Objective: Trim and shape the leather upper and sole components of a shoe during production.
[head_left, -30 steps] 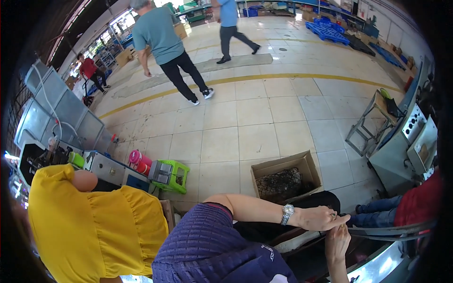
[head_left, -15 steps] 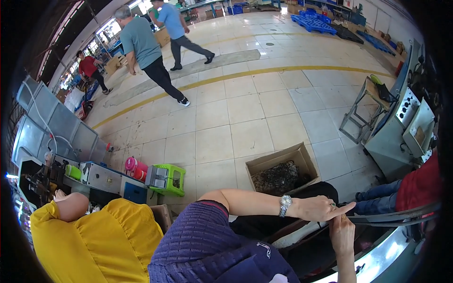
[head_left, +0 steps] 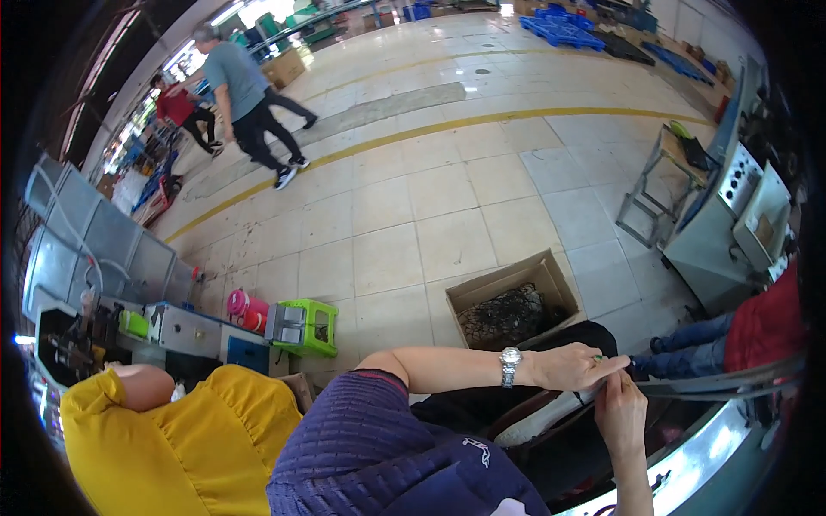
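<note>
My left hand [head_left: 570,367], with a silver watch [head_left: 510,367] at the wrist and a green-stoned ring, reaches across to the right with its index finger stretched forward. Against its fingertips, my right hand [head_left: 621,411] comes up from below with its fingers pinched. Both hands look closed around something small that I cannot make out. Beneath them are my dark-clothed lap and a pale, long-shaped surface [head_left: 538,420]. Just beyond my forearm, an open cardboard box [head_left: 564,297] on the floor holds a tangle of thin dark pieces [head_left: 503,316].
A person in yellow [head_left: 185,439] sits close on my left by a machine. Near them stand a green stool [head_left: 323,331] and a pink jug [head_left: 245,305]. At right are a grey machine cabinet [head_left: 705,245], a wooden stool [head_left: 658,181] and a person in red [head_left: 766,322]. Several people walk far left.
Both hands have shifted slightly left, still meeting at the fingertips. My right fingers are now drawn up closer together. The people walking in the background have moved left and overlap.
</note>
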A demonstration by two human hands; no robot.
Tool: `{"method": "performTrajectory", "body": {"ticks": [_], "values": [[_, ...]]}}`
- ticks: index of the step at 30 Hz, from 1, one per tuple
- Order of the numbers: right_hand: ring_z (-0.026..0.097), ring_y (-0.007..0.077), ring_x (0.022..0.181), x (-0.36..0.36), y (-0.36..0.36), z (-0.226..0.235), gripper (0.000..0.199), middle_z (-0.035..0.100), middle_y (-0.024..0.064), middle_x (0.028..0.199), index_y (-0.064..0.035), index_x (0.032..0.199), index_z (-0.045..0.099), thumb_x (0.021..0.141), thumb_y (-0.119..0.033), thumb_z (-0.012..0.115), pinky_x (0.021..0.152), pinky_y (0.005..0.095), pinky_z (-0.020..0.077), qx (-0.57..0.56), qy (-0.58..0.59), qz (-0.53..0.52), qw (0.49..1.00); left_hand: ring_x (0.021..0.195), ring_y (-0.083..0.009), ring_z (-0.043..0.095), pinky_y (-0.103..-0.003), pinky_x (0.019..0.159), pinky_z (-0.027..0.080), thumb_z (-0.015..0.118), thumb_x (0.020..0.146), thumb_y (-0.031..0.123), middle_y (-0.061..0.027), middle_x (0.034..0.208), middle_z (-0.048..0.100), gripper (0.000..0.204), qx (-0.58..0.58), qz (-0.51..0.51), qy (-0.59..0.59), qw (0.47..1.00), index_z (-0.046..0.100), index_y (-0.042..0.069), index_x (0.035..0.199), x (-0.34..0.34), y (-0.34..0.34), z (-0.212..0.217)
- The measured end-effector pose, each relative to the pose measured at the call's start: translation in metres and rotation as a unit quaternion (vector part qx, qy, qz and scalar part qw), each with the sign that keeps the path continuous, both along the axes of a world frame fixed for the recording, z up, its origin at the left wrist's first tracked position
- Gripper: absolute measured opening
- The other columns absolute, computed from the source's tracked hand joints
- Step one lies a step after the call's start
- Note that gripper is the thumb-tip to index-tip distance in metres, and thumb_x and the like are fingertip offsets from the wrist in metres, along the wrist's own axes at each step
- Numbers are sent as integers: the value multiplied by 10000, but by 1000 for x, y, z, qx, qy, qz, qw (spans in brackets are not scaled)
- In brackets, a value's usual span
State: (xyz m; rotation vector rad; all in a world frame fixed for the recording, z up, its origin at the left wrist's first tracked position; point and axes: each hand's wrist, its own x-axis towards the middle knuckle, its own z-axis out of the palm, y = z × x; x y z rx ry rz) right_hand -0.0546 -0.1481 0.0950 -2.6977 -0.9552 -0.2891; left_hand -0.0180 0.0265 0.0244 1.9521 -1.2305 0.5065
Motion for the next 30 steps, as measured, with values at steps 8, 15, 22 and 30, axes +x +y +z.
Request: {"method": "performTrajectory", "body": {"ticks": [8,15,22,30], "values": [[579,135,629,1,11,-22,204,569,55,722,6,893,598,752,-141,577,465,234,491,-207,-104,32,972,752,-203,654,-292,664,551,645,733,54,-78,866,663,825,112,50,8,992,274,-63,1461,-4,13,34],[648,229,687,1,0,-21,249,579,101,737,52,957,547,765,-104,573,503,311,534,-55,-55,-1,997,659,-181,640,-272,621,531,683,758,31,-78,738,623,607,-2,40,-47,998,477,-56,1322,-1,7,26],[650,191,645,-4,0,-16,244,596,77,685,4,985,552,786,-135,575,477,271,519,-101,-84,-40,991,845,-231,677,-294,764,549,735,775,37,-151,1013,664,643,-12,40,182,982,454,-10,1352,-5,2,29],[676,333,663,1,4,-29,158,627,198,694,49,801,506,747,-78,583,537,387,563,78,17,-40,996,1422,-369,218,-389,1149,209,609,908,385,-265,1524,228,842,132,121,602,778,165,-27,1494,-92,46,-28]]}}
